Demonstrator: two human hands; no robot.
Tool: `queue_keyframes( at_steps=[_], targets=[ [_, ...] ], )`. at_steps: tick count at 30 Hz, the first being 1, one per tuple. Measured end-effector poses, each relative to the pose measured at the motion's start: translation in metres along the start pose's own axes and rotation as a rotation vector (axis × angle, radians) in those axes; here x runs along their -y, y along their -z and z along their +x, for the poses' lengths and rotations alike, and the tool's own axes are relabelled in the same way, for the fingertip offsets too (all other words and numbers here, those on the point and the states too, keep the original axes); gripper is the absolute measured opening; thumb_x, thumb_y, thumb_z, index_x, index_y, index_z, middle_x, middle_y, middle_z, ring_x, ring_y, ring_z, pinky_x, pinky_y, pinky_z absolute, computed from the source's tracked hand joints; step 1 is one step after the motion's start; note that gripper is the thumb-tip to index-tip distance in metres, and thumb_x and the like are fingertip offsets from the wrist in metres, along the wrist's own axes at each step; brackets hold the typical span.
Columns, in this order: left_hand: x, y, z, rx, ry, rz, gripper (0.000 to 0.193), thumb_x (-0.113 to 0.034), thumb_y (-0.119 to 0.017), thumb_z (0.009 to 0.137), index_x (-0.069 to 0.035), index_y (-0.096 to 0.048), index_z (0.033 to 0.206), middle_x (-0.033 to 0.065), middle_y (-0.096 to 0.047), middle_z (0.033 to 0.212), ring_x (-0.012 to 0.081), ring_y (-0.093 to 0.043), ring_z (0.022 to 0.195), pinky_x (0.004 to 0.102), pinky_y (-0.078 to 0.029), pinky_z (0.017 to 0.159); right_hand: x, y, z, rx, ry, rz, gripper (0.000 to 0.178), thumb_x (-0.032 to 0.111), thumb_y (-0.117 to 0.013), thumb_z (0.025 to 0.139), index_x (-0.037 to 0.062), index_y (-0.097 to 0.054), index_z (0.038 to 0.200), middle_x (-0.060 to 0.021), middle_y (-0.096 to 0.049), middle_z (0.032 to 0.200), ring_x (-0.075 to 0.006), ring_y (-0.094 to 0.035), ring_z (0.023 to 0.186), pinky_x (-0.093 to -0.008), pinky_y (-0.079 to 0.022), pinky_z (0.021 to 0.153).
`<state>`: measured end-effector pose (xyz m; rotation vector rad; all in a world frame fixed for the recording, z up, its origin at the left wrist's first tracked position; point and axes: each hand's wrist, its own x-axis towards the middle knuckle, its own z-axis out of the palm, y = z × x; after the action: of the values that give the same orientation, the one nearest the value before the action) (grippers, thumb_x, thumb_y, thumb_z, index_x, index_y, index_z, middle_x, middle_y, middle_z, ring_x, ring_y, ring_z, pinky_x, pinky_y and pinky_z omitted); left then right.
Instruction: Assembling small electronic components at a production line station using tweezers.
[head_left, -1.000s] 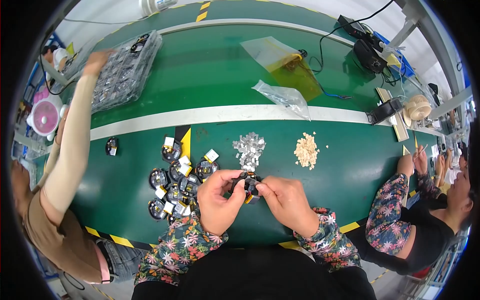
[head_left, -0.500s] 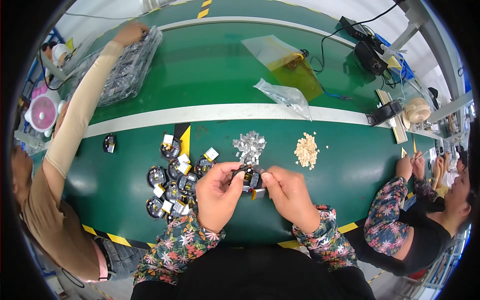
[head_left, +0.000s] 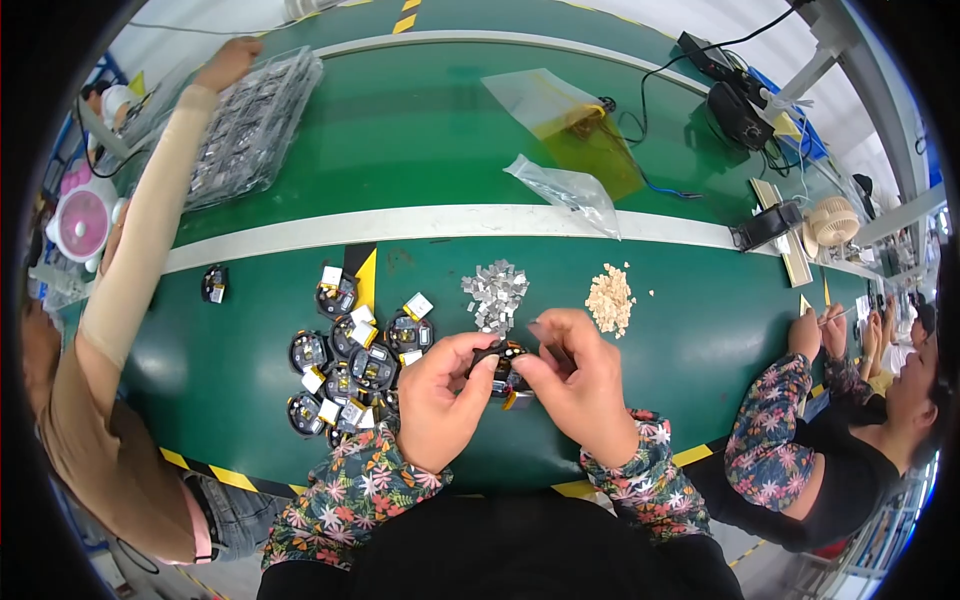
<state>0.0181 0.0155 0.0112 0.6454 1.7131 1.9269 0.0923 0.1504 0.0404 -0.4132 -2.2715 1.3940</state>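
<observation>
In front of me my left hand [head_left: 438, 408] pinches a round black electronic housing [head_left: 500, 375] between thumb and fingers. A small battery with a yellow edge hangs at its lower side. My right hand [head_left: 582, 385] is at the housing's right side, its thumb at the rim. The right index finger is lifted and bent; something small and grey shows at its tip, too blurred to name. Just beyond the hands lies a heap of small silvery pieces [head_left: 495, 292]. Right of it is a pile of beige pieces [head_left: 610, 300]. Several similar housings with batteries [head_left: 372, 367] cluster left of my left hand.
A single housing [head_left: 214, 284] lies farther left. A co-worker's arm [head_left: 150, 230] reaches to clear trays [head_left: 250, 130]. Beyond the white rail [head_left: 440, 222] are a plastic bag [head_left: 570, 195] and a yellowish sheet [head_left: 600, 160]. Another co-worker [head_left: 850, 430] sits at the right.
My right index finger has lifted away from the housing and bent, while the thumb stays near it. The housing has tilted slightly. The left co-worker's hand has moved left over the trays.
</observation>
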Motion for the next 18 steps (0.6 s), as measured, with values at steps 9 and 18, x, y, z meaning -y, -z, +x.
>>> queue_keyframes(
  at_steps=[9,18],
  targets=[
    [0.000,0.003,0.008,-0.087,0.082,-0.142,0.025,0.003,-0.051,0.088,0.003,-0.054,0.112,-0.0016,-0.057,0.085,-0.0010,-0.046,0.070,0.0144,-0.037,0.060,-0.001,0.007,-0.009,0.159,0.099,-0.207,0.008,0.006,-0.056,0.084,-0.0001,-0.059,0.081,-0.0120,-0.055,0.063,-0.0253,-0.054,0.052,-0.0317,-0.042,0.049],
    [-0.004,0.003,0.005,-0.031,-0.016,-0.093,0.025,0.005,-0.053,0.086,0.005,-0.054,0.111,0.0061,-0.061,0.098,0.0063,-0.056,0.087,0.0190,-0.045,0.074,-0.004,0.003,-0.007,0.145,0.118,-0.263,0.007,0.006,-0.058,0.083,0.0001,-0.058,0.080,-0.0125,-0.054,0.062,-0.0279,-0.053,0.050,-0.0338,-0.040,0.047]
  ],
)
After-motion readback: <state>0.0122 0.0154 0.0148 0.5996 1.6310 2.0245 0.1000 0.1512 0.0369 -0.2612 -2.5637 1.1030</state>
